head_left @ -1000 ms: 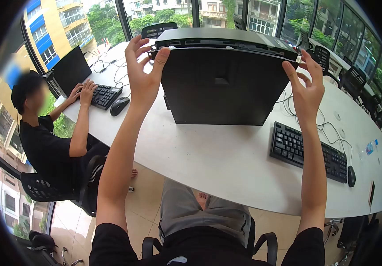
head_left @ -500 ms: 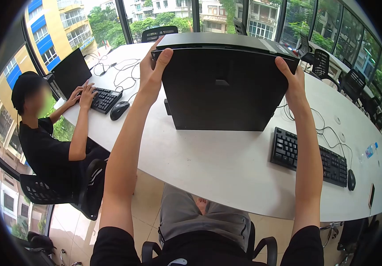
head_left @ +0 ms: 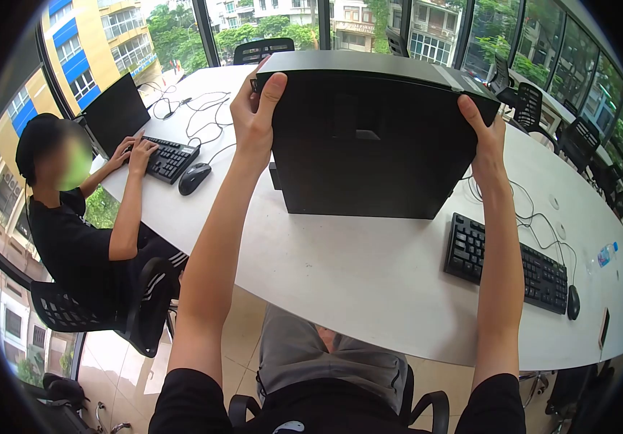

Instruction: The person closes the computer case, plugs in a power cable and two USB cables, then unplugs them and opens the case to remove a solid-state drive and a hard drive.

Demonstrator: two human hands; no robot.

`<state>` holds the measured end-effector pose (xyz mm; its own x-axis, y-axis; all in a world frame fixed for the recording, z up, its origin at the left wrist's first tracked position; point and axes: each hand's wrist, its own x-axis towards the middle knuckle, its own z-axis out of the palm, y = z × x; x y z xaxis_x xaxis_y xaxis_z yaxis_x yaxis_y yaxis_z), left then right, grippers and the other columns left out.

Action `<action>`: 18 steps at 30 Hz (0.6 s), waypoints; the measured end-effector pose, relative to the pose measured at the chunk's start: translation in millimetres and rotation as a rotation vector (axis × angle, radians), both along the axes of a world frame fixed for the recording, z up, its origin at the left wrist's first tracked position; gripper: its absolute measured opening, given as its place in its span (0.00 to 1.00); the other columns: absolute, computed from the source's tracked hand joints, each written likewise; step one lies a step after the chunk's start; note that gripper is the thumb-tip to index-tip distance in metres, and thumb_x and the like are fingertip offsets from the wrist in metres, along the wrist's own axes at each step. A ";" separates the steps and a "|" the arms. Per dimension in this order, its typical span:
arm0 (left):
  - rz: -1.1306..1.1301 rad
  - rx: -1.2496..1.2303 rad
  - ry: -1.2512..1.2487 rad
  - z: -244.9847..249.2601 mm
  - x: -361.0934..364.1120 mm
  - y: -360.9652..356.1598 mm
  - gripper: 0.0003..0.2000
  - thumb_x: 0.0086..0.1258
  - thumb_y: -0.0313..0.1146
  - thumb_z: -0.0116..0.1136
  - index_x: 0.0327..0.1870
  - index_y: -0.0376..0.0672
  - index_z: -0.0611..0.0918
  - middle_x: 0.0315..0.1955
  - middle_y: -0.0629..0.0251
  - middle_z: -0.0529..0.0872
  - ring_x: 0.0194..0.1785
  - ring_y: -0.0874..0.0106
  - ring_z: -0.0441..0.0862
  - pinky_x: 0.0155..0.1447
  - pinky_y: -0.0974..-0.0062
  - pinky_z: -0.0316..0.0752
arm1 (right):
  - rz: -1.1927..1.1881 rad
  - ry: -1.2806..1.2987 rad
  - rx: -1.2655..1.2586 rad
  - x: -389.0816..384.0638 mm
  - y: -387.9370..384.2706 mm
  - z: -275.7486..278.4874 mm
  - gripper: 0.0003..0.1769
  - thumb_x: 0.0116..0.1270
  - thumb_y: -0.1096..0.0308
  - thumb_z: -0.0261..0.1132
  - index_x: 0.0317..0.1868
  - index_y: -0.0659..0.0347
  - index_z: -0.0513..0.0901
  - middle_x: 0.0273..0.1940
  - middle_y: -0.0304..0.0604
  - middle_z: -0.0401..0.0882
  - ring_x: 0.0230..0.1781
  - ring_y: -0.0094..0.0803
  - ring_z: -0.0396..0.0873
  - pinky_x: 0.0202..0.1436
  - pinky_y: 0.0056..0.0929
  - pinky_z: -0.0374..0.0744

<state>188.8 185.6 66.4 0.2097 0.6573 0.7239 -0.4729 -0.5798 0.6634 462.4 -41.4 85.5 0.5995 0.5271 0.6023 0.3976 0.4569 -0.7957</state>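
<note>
A black computer case (head_left: 369, 159) stands upright on the white table (head_left: 340, 267), its broad flat side towards me and its lower edge at the tabletop. My left hand (head_left: 253, 108) grips the upper left corner, thumb on the near face and fingers round the edge. On the upper right corner my right hand (head_left: 486, 134) has the same kind of hold, with its thumb pressed on the face. The fingers behind the case are partly hidden. A black keyboard (head_left: 543, 278) lies under my right forearm, which covers part of it.
A black mouse (head_left: 574, 302), a plastic bottle (head_left: 604, 254) and a phone (head_left: 605, 328) lie at the right. On the left, a seated person (head_left: 73, 224) types at another keyboard (head_left: 170, 160) before a monitor (head_left: 116, 112). Loose cables (head_left: 206, 116) spread across the table behind.
The top of the case has shifted slightly to the right, with both hands still holding its corners. My view has also moved a little.
</note>
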 end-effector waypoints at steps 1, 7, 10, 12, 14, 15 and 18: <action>-0.009 0.000 0.002 3.7 -1.9 -5.2 0.33 0.77 0.56 0.69 0.69 0.34 0.83 0.39 0.76 0.83 0.41 0.86 0.72 0.46 0.86 0.63 | 0.015 0.001 -0.015 1.1 -0.2 1.7 0.42 0.62 0.40 0.82 0.61 0.68 0.85 0.50 0.46 0.89 0.49 0.32 0.86 0.58 0.29 0.81; 0.063 0.042 0.021 -3.1 2.0 -2.8 0.28 0.80 0.58 0.64 0.59 0.37 0.84 0.35 0.78 0.77 0.38 0.85 0.66 0.44 0.83 0.61 | -0.046 -0.020 -0.057 3.5 0.4 -5.5 0.40 0.65 0.40 0.80 0.62 0.66 0.84 0.52 0.45 0.88 0.52 0.32 0.86 0.59 0.29 0.80; 0.167 0.084 0.032 -6.0 5.6 -5.2 0.28 0.83 0.60 0.58 0.56 0.38 0.84 0.35 0.77 0.76 0.39 0.83 0.66 0.46 0.81 0.63 | 0.006 -0.026 -0.066 1.8 -2.9 -3.2 0.40 0.65 0.40 0.80 0.62 0.67 0.83 0.53 0.45 0.88 0.53 0.32 0.86 0.60 0.29 0.80; 0.235 0.109 0.053 -7.0 7.6 -10.5 0.30 0.84 0.62 0.54 0.58 0.37 0.82 0.36 0.75 0.76 0.41 0.81 0.67 0.49 0.80 0.65 | 0.071 -0.003 -0.056 6.8 -4.5 -7.0 0.40 0.66 0.40 0.79 0.63 0.68 0.83 0.53 0.46 0.87 0.54 0.32 0.85 0.60 0.28 0.80; 0.209 0.095 0.079 -7.3 8.3 -11.2 0.32 0.85 0.63 0.51 0.60 0.36 0.81 0.37 0.74 0.77 0.43 0.80 0.68 0.52 0.79 0.66 | 0.125 0.006 -0.061 14.2 -6.7 -12.4 0.41 0.66 0.41 0.79 0.64 0.69 0.82 0.54 0.48 0.87 0.54 0.33 0.86 0.61 0.28 0.80; 0.198 0.085 0.094 -7.6 7.3 -12.0 0.32 0.85 0.64 0.50 0.61 0.36 0.80 0.38 0.73 0.77 0.44 0.79 0.69 0.54 0.78 0.67 | 0.147 0.026 -0.084 13.9 -9.3 -11.8 0.41 0.66 0.41 0.78 0.64 0.70 0.82 0.54 0.48 0.87 0.54 0.33 0.85 0.62 0.28 0.80; 0.173 0.067 0.123 -8.2 3.8 -15.3 0.33 0.85 0.64 0.50 0.63 0.36 0.79 0.39 0.73 0.77 0.44 0.79 0.69 0.54 0.78 0.67 | 0.197 0.071 -0.144 13.6 -15.9 -13.9 0.40 0.67 0.42 0.78 0.63 0.70 0.82 0.54 0.48 0.87 0.54 0.33 0.85 0.63 0.29 0.79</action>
<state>192.6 170.4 58.2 0.1877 0.6424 0.7430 -0.2804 -0.6899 0.6673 476.0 -57.4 71.6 0.5144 0.7156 0.4726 0.2529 0.4000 -0.8809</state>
